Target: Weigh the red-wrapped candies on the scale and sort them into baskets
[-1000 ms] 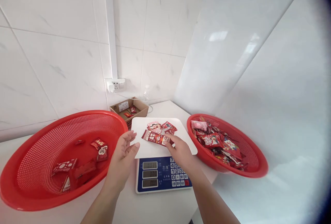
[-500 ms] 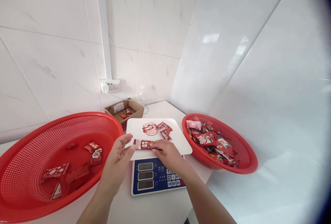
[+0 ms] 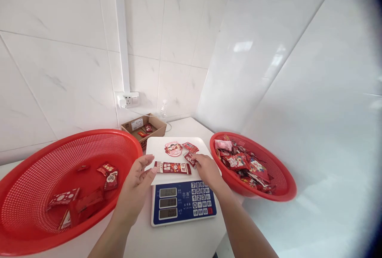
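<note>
- Right hand (image 3: 206, 168): fingers stretched forward, tips on small red packet (image 3: 190, 158); cannot tell if pinched or just touched.
- Left hand (image 3: 136, 179): open, palm turned inward, holds nothing; fingertips at left end of long red packet (image 3: 172, 167), contact unclear.
- Long red packet: flat strip, lies crosswise at the near edge of white tray (image 3: 158, 147); pale characters on it, too small to read.
- Small red packet: mid-tray, white lettering, unreadable.
- Round packet (image 3: 173, 149): cartoon figures, farther back on the tray.
- Scale (image 3: 182, 204): blue face, three displays, number keypad, "志准" printed.
- Left red basket (image 3: 26, 226): few red packets.
- Right red basket (image 3: 288, 192): heaped with packets.
</note>
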Demonstrator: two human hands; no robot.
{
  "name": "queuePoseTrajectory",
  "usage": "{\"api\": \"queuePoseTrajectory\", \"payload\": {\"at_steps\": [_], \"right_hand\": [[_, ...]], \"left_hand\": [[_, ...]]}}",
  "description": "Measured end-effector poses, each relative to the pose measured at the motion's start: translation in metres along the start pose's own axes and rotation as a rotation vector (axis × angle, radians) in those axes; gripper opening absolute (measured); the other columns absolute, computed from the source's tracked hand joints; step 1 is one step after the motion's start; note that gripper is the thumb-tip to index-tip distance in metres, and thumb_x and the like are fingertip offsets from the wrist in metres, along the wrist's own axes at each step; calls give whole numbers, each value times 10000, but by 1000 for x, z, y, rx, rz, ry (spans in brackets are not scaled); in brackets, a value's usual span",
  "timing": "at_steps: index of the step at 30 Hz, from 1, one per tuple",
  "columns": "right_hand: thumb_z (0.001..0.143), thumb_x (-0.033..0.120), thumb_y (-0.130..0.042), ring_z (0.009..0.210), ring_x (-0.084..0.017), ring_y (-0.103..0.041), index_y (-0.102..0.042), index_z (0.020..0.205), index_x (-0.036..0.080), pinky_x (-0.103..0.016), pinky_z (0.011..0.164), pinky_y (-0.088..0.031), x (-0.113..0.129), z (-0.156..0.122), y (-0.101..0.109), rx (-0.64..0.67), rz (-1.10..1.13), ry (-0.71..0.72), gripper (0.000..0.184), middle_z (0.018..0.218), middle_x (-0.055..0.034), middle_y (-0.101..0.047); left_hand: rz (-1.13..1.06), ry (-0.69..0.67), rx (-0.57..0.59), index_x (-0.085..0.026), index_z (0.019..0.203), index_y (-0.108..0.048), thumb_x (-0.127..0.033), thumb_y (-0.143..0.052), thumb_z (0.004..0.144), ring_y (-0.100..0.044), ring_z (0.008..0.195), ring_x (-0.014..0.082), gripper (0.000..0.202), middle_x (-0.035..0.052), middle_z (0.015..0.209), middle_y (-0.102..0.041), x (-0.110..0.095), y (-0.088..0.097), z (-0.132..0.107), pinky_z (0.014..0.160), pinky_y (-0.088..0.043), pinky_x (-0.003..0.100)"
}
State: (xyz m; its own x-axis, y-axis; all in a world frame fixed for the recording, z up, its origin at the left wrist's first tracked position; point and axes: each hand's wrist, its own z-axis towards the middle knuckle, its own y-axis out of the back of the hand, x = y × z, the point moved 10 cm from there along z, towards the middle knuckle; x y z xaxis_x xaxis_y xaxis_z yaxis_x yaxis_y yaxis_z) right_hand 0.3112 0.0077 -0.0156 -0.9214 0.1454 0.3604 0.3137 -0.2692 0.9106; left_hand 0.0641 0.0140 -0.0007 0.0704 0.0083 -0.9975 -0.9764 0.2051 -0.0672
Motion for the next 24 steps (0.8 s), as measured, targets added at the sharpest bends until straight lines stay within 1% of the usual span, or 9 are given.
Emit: {"api": "queuePoseTrajectory", "payload": {"at_steps": [4, 7, 10, 12, 14, 16, 18, 21, 24], "right_hand": [[747, -4, -414, 972, -187, -608, -688, 851, 214, -292, 872, -437, -2, -4, 3, 0, 103, 30, 365, 978, -42, -697], [798, 50, -415, 1023, -181, -597, -675, 935, 202, -297, 913, -425, -17, -3, 22, -84, 142, 25, 330, 1061, -52, -680], [855, 123, -414, 1054, -190, -592, -658, 1035, 199, -296, 918, -412, -58, 3, 44, -113, 15, -96, 312, 1129, -68, -664], [873, 141, -398, 1017, -213, -610, -657, 1052, 186, -307, 872, -423, -92, 9, 56, -84, -68, -195, 317, 1104, -93, -674], [871, 152, -416, 955, -238, -632, -674, 1012, 161, -321, 826, -430, -121, 13, 63, -30, -113, -259, 295, 1027, -120, -694], [840, 165, -490, 903, -245, -646, -696, 957, 167, -318, 797, -435, -142, 15, 60, 60, -142, -278, 237, 959, -111, -710], [784, 182, -582, 882, -238, -652, -705, 957, 207, -303, 781, -439, -152, 16, 50, 159, -152, -263, 214, 946, -74, -718], [723, 201, -650, 918, -242, -644, -675, 1076, 252, -302, 783, -441, -159, 15, 35, 250, -172, -246, 358, 1045, -60, -703], [721, 232, -655, 1013, -286, -611, -617, 1187, 238, -343, 814, -435, -161, 19, 26, 267, -217, -263, 467, 1214, -110, -631]], "left_hand": [[7, 3, -2, -275, 1091, -560, -488, -612, 783, -443, 1280, 270, 378, 68, 1355, -515, 1, 0, 0, 986, -418, 377], [11, 0, -7, -276, 1098, -562, -500, -616, 777, -426, 1293, 277, 395, 73, 1352, -517, 2, 2, 1, 1001, -404, 392], [18, -25, -21, -274, 1100, -568, -509, -625, 766, -394, 1316, 284, 413, 78, 1349, -523, 1, 5, 3, 1056, -340, 427], [30, -36, -23, -280, 1104, -566, -514, -625, 765, -386, 1321, 280, 416, 70, 1349, -528, 2, 5, 5, 1085, -293, 442], [46, -36, -16, -292, 1108, -563, -521, -617, 771, -386, 1319, 271, 410, 56, 1350, -528, 4, 5, 6, 1100, -264, 444], [57, -31, -2, -301, 1112, -561, -528, -610, 774, -386, 1319, 265, 410, 46, 1354, -526, 4, 3, 6, 1105, -253, 442], [55, -28, 3, -299, 1111, -562, -537, -614, 765, -387, 1318, 270, 423, 49, 1349, -530, 4, 3, 5, 1106, -253, 448], [52, -32, -11, -289, 1105, -564, -543, -628, 746, -380, 1322, 282, 444, 63, 1335, -540, 3, 4, 4, 1107, -248, 463], [52, -45, -14, -280, 1101, -564, -536, -635, 742, -376, 1325, 283, 447, 75, 1335, -540, 1, 3, 4, 1111, -239, 470]]}}
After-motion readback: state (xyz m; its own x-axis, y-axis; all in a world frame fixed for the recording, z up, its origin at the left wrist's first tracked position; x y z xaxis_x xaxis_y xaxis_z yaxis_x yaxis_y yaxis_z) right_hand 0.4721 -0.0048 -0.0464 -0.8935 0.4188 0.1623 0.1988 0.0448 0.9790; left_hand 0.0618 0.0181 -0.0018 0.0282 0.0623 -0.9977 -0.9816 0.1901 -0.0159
